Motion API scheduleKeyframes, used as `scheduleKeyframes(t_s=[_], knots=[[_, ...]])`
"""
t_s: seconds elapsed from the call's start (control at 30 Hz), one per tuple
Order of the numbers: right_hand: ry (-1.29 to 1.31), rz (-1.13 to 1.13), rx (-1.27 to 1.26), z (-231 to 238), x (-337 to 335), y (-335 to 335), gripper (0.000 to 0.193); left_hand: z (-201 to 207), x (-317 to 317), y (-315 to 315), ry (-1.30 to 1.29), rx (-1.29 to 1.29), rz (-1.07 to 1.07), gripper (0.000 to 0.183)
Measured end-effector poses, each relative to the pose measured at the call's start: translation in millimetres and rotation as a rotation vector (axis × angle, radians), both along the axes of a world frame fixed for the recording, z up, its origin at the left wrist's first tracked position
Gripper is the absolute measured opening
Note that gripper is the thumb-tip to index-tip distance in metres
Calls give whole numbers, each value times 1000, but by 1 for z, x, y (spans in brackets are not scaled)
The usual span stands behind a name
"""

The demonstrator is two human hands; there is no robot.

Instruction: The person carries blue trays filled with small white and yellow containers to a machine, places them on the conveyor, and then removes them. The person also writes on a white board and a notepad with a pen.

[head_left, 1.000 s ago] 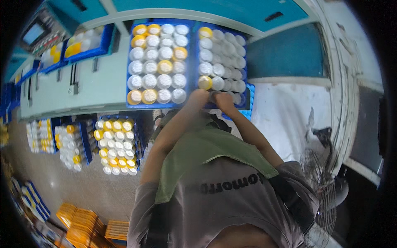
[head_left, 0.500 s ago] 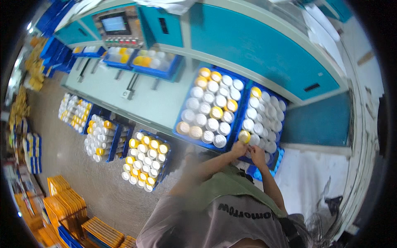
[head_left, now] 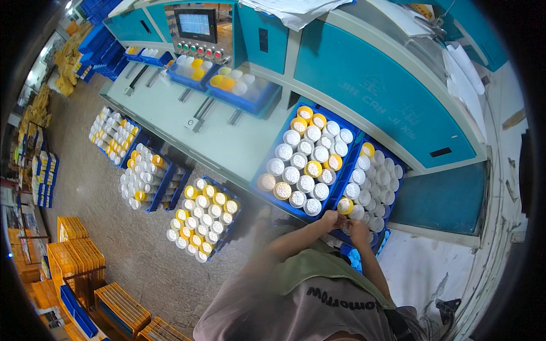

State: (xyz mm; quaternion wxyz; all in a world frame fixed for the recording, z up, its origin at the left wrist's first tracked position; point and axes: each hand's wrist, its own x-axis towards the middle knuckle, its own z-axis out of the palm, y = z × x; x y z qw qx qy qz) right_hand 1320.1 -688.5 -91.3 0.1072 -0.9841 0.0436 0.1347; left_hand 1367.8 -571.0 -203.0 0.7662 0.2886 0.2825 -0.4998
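A blue crate [head_left: 338, 192] holds cups [head_left: 344, 205] beside the fingers [head_left: 335, 219].

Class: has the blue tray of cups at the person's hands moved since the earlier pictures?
No: the blue tray stays beside the dark teal panel; the whole view has swung.

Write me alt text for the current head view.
A person's left hand and right hand are close together at the near end of a blue crate of white and yellow round containers, beside another filled crate. A teal machine stands behind.
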Motion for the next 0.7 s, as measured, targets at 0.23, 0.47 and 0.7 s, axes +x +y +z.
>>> scheduleKeyframes(t_s=[0.23,0.47,0.7], knots=[[60,39,-146,-36,-10,-10,16,29,6,15,-235,100,-132,29],[91,78,-221,-51,-16,-25,13,39,1,-1,-171,220,-55,22],[66,-10,-73,-5,-5,-8,16,44,5,5,-245,310,-171,20]])
